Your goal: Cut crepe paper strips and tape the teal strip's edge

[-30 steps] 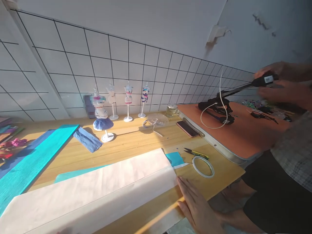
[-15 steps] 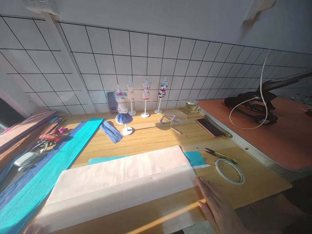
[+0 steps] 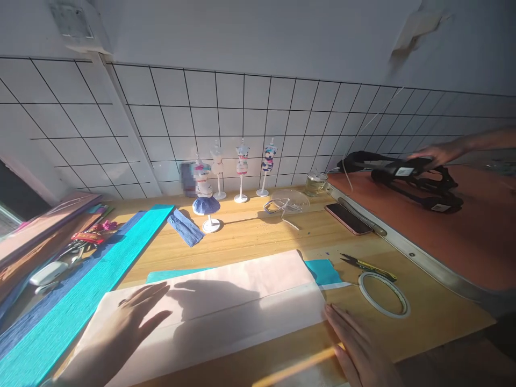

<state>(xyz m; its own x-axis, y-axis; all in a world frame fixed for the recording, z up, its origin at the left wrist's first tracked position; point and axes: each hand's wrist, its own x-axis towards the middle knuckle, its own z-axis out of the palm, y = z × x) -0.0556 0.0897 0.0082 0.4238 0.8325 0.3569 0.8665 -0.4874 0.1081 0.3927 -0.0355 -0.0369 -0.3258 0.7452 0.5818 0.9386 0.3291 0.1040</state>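
A pale pink folded sheet [image 3: 278, 277], looking like paper or thin cloth, lies across the table in front of me. Over its left part is my left hand [image 3: 131, 322], fingers spread and casting a shadow; whether it touches the sheet I cannot tell. My right hand [image 3: 357, 344] rests flat at the sheet's right end, fingertips by its edge, holding nothing. From beneath the sheet's far side pokes a teal piece [image 3: 324, 272], with a white strip running to a tape roll [image 3: 373, 306]. Yellow-handled thread snips [image 3: 368, 267] lie just beyond the roll.
Several small dress forms [image 3: 203, 185] stand at the back, one in a blue skirt. Crinkled teal paper [image 3: 121, 258] lies left, beside keys and a white case [image 3: 49, 273]. A phone [image 3: 349, 219] and jar [image 3: 315, 184] are right. Another person's hand [image 3: 439, 153] touches black gear [image 3: 397, 172].
My left hand has come up from the lower left corner over the sheet. My right hand stays nearly put. Another person's hand has appeared at the black gear, which has shifted. The view tilted slightly upward.
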